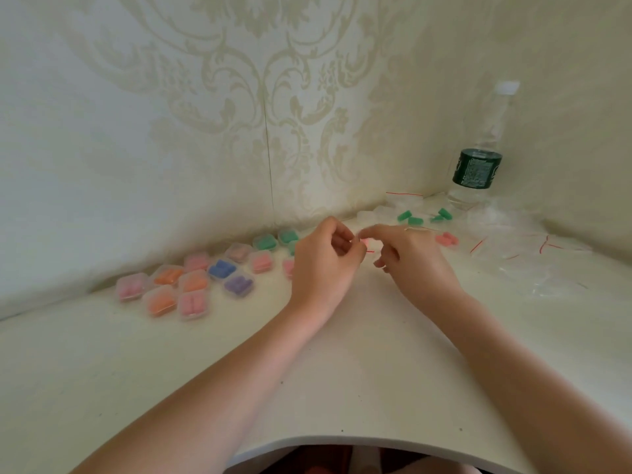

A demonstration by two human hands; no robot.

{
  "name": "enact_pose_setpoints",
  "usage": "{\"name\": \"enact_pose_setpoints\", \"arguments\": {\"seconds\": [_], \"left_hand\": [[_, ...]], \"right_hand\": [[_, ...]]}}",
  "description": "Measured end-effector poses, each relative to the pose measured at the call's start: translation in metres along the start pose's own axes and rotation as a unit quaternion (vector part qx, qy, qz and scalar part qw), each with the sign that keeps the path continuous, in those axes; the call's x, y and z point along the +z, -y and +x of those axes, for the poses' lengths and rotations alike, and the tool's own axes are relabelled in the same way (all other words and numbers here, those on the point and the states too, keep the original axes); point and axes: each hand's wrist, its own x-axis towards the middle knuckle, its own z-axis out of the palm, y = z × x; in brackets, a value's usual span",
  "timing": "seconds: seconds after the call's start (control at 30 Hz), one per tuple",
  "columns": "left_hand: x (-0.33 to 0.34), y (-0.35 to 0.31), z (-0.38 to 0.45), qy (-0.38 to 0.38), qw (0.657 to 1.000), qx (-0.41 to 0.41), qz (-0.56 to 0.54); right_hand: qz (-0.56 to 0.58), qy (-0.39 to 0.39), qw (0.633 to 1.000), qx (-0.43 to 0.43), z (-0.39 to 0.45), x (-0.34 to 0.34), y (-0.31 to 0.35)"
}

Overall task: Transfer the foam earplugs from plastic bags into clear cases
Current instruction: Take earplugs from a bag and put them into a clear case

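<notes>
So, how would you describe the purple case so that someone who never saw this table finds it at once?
Start at the table along the wall and find the cluster of clear cases left of the left hand. The purple case lies on the cluster's near right edge, just in front of the blue case. It alone holds purple earplugs; its neighbours hold blue, orange or pink.

white table, curved cutout in its near edge. water bottle upright at the table's far right corner: clear plastic, white cap, dark green label, touching or just off the wall. cream damask wallpaper rises behind the table, vertical seam left of the bottle.
</notes>
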Motion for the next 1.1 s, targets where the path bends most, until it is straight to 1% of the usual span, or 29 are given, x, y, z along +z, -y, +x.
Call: {"name": "enact_pose_setpoints", "arguments": {"seconds": [0.07,0.13,0.17,0.23,0.3,0.37,0.4,0.43,0.53,0.63,0.7,0.8,0.97,1.03,1.1], "left_hand": [[0.003,-0.001,-0.002,0.022,0.999,0.039,0.021],[0.005,-0.002,-0.005,0.05,0.994,0.087,0.035],[0.005,-0.002,-0.006,0.062,0.992,0.104,0.041],[0.005,0.0,-0.004,0.066,0.99,0.116,0.047],[0.006,0.003,0.0,0.052,0.99,0.117,0.055],[0.015,0.006,0.012,0.066,0.982,0.131,0.122],[0.023,0.008,0.022,0.088,0.972,0.138,0.167],[0.033,0.012,0.034,0.113,0.961,0.141,0.207],[0.06,0.028,0.069,0.184,0.925,0.143,0.299],[0.078,0.048,0.089,0.248,0.898,0.112,0.346],[0.082,0.049,0.092,0.265,0.893,0.101,0.349],[0.076,0.039,0.086,0.259,0.911,0.088,0.307],[0.045,0.018,0.049,0.261,0.933,0.098,0.226],[0.028,0.007,0.031,0.282,0.937,0.086,0.19],[0.01,-0.001,0.017,0.305,0.935,0.065,0.169]], "right_hand": [[-0.076,0.023,0.997,0.0,0.004,0.003,-0.003],[-0.129,0.063,0.989,0.039,0.008,0.006,-0.007],[-0.129,0.067,0.987,0.066,0.01,0.006,-0.01],[-0.067,0.037,0.989,0.125,0.014,0.004,-0.02],[0.014,-0.039,0.985,0.168,0.016,0.0,-0.032],[0.063,-0.107,0.975,0.184,0.013,-0.006,-0.036],[0.07,-0.125,0.972,0.185,0.012,-0.007,-0.037],[0.072,-0.134,0.971,0.185,0.011,-0.008,-0.038],[0.069,-0.129,0.972,0.182,0.009,-0.008,-0.042],[0.064,-0.125,0.975,0.17,0.011,-0.006,-0.048],[0.059,-0.123,0.977,0.164,0.012,-0.005,-0.051],[0.05,-0.115,0.979,0.16,0.014,-0.001,-0.056],[0.076,-0.107,0.979,0.158,0.014,-0.005,-0.053],[0.112,-0.085,0.976,0.163,0.015,-0.008,-0.048],[0.18,-0.048,0.966,0.177,0.013,-0.009,-0.041]]}}
